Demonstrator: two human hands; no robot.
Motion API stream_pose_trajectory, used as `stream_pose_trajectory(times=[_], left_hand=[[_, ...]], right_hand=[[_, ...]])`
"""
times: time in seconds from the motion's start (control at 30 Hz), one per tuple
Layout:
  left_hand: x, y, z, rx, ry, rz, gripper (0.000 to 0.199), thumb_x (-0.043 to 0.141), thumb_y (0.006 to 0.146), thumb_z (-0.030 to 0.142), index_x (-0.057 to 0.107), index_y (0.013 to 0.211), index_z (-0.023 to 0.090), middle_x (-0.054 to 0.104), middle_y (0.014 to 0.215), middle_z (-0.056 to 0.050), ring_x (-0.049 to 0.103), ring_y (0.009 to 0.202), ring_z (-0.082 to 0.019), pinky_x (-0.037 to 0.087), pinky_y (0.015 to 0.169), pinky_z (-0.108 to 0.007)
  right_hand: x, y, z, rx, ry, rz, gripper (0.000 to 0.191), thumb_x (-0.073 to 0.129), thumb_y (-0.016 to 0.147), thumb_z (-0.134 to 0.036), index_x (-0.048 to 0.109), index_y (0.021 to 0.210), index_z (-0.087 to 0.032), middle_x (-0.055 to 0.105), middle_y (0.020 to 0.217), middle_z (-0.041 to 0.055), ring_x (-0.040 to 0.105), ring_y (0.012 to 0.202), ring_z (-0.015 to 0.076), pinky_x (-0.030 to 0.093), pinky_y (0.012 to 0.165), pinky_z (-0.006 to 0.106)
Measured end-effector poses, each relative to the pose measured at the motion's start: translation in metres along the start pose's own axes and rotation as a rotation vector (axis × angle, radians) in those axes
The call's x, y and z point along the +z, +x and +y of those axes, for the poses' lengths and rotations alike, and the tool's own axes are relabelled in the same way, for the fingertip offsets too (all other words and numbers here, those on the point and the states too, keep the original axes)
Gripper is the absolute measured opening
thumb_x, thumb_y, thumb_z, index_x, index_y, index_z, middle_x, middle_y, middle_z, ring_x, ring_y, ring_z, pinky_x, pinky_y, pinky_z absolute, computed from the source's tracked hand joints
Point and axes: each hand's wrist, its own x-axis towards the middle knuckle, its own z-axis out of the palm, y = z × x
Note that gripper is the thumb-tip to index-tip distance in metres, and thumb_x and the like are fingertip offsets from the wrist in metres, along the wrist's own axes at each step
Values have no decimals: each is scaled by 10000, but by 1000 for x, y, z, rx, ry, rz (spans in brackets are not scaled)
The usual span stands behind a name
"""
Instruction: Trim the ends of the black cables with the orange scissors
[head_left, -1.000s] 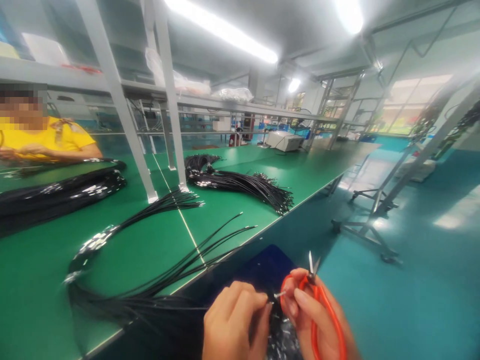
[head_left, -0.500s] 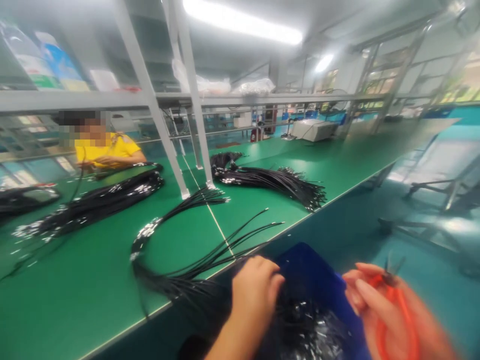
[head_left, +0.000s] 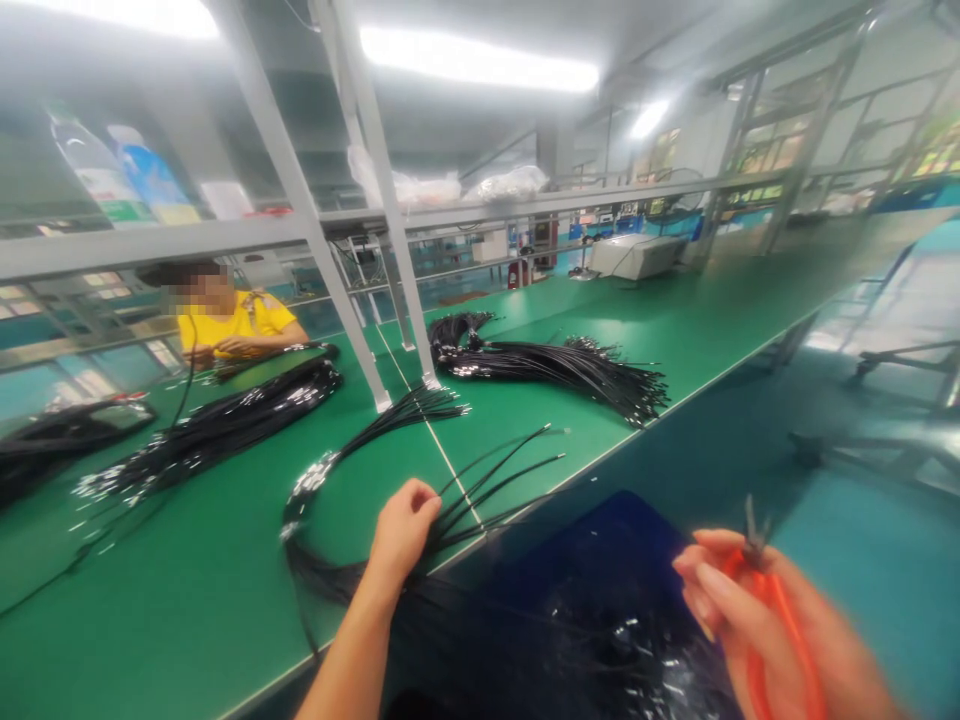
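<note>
My left hand (head_left: 407, 525) is over the near edge of the green table, with its thumb and fingers pinched on a thin black cable (head_left: 517, 455) from a loose bundle. The bundle curves over the table and is bound with a pale wrap (head_left: 313, 475); its lower strands hang over the edge. My right hand (head_left: 772, 610) is wrapped round orange-handled cutters (head_left: 796, 630), their jaws pointing up and slightly parted. Below and between my hands is a dark blue bin (head_left: 607, 530) with black and shiny clear scraps inside.
More black cable bundles lie on the table (head_left: 375, 540), one behind on the right (head_left: 540, 365) and others on the left (head_left: 240, 405). Metal posts (head_left: 356, 330) carry a shelf with bottles. A person in yellow (head_left: 240, 325) sits across the table.
My left hand has moved from above the bin leftward to the cables on the table. My right hand still holds the cutters. The view has shifted slightly.
</note>
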Motion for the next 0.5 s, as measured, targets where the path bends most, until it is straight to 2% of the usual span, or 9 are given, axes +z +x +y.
stream_pose_trajectory(times=[0.07,0.17,0.23,0.33,0.4,0.47,0.5], left_hand=[[-7,8,12,29,-99,-17,50,502,706,154,510,713,203,520,554,57,571,559,-159,423,551,-245],[-10,11,51,123,-199,-76,145,529,694,166,522,834,199,479,551,78,522,524,-145,392,521,-236],[-6,1,87,217,-237,-128,182,560,704,182,543,884,209,497,585,72,511,557,-144,379,550,-240],[6,-30,133,377,-269,-230,217,598,739,204,577,951,239,546,655,58,516,600,-142,374,594,-245],[17,-52,147,564,-243,-298,110,540,803,178,619,868,219,550,702,25,505,614,-140,360,586,-245],[26,-70,144,606,-270,-338,154,503,837,168,650,810,204,540,706,10,483,573,-127,341,545,-235],[31,-75,138,584,-324,-360,151,515,837,181,663,819,204,537,701,8,483,570,-126,342,537,-229]], right_hand=[[1,0,3,-11,17,7,428,866,446,-399,655,778,-230,651,615,-18,498,561,116,417,538,214],[5,-1,10,-34,50,41,413,853,476,-387,641,791,-224,621,590,-39,484,547,106,398,525,206],[7,0,19,-39,55,60,401,841,496,-380,626,795,-222,589,552,-56,468,516,101,377,496,205],[9,1,31,-36,39,52,367,817,551,-366,610,814,-215,568,522,-65,456,481,101,355,468,211],[9,0,35,-32,50,41,341,804,583,-349,610,827,-208,572,538,-61,456,480,98,354,464,212],[11,-5,34,-28,87,37,316,795,593,-310,612,828,-205,583,563,-59,461,479,94,360,462,211],[13,-8,33,-29,107,42,305,791,589,-289,611,821,-206,591,575,-58,467,477,92,364,461,210]])
